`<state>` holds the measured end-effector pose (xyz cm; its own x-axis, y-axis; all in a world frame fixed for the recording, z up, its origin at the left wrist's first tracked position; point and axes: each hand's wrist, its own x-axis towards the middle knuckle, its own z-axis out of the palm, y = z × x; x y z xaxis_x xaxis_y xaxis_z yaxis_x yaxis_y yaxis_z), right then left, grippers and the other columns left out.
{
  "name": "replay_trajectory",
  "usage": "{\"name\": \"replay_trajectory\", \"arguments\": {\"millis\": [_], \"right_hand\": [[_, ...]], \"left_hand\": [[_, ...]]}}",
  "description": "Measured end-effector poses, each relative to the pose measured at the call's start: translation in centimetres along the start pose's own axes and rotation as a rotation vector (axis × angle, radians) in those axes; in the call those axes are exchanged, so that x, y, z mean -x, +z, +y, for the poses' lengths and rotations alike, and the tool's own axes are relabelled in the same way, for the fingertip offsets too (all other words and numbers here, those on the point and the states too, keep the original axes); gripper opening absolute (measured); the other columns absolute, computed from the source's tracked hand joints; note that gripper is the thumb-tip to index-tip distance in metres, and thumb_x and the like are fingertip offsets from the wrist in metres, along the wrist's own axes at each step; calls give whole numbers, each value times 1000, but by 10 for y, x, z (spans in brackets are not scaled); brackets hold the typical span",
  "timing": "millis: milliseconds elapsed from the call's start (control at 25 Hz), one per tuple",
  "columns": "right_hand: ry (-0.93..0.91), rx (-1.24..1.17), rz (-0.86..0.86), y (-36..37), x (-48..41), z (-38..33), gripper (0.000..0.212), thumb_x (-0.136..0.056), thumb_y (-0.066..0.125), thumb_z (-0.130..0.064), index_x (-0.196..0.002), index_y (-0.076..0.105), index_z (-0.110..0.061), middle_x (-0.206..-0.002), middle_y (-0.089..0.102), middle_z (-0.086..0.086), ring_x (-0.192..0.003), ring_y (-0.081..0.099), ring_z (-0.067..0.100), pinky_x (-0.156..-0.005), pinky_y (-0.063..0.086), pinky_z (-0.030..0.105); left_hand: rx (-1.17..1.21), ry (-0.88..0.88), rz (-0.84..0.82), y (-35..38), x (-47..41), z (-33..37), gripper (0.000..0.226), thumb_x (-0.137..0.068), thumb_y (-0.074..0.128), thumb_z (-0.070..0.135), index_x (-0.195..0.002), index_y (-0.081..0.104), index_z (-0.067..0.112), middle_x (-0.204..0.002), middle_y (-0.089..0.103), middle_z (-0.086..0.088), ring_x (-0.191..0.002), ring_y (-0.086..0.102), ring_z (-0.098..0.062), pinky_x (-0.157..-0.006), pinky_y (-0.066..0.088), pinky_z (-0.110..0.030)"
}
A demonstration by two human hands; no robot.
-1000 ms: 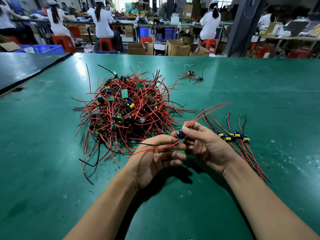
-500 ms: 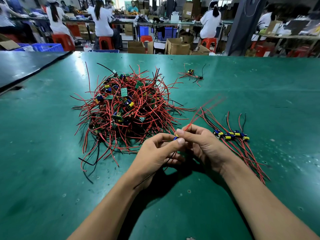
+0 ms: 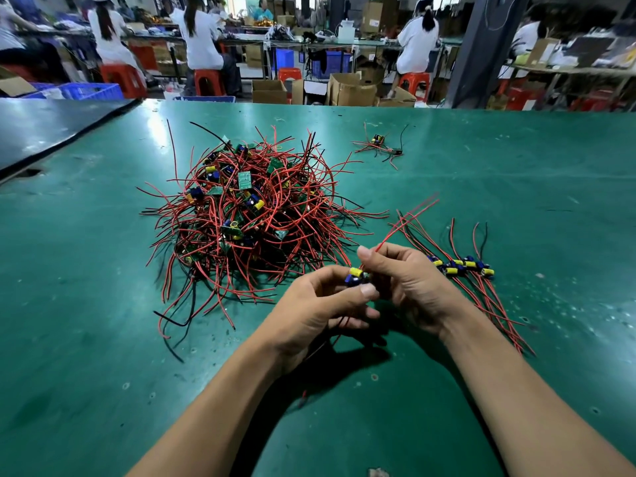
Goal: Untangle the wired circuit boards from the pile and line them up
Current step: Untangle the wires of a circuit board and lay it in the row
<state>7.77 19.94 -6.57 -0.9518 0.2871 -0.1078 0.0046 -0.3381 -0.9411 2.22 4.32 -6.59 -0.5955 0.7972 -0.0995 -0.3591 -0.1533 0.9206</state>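
Clamping one board (image 3: 356,277), left grip (image 3: 320,301) and right grip (image 3: 409,284) sit between tangled pile (image 3: 254,215) and row (image 3: 461,265).

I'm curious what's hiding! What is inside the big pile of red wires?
Small green circuit boards with yellow and blue parts poke out of the pile. Anything deeper down is covered, so it cannot be seen.

- Pile (image 3: 254,215), centre-left: green boards buried in knotted red and black wires.
- Held board (image 3: 356,277), near centre, blue and yellow parts showing, red leads streaming far-right.
- Row of boards (image 3: 461,265), right, side by side.
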Motion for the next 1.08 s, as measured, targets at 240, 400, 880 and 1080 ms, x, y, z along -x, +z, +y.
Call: {"name": "replay_trajectory", "arguments": {"millis": [240,400,880,1080], "right_hand": [[79,-16,-78,3,3,1,34,-69,90,-34,-72,60,-17,-64,60,5,-48,53,13,-42,47,25],[84,40,-35,2,-1,6,37,-63,94,-41,-65,63,-22,-67,61,6,-55,56,17,-61,47,34],[42,111,-14,11,2,11,15,-82,82,-33,-87,77,-19,-80,67,7,-60,61,15,-52,52,25],[29,205,42,9,1,10,18,-85,79,-33,-78,76,-16,-62,57,3,-49,49,12,-46,39,21]], "left_hand": [[-20,-21,66,0,0,1,15,-88,65,19,-94,70,7,-85,74,-13,-66,70,-22,-61,56,-27],[-185,110,181,3,0,-4,7,-86,65,-2,-86,72,0,-80,71,-20,-60,63,-22,-56,51,-24],[-160,92,309,4,-3,-4,17,-93,57,4,-85,68,-6,-67,69,-15,-53,65,-23,-47,56,-30],[-148,79,326,4,-4,-2,17,-92,58,4,-86,68,-8,-64,65,-15,-49,61,-20,-42,48,-24]]}}
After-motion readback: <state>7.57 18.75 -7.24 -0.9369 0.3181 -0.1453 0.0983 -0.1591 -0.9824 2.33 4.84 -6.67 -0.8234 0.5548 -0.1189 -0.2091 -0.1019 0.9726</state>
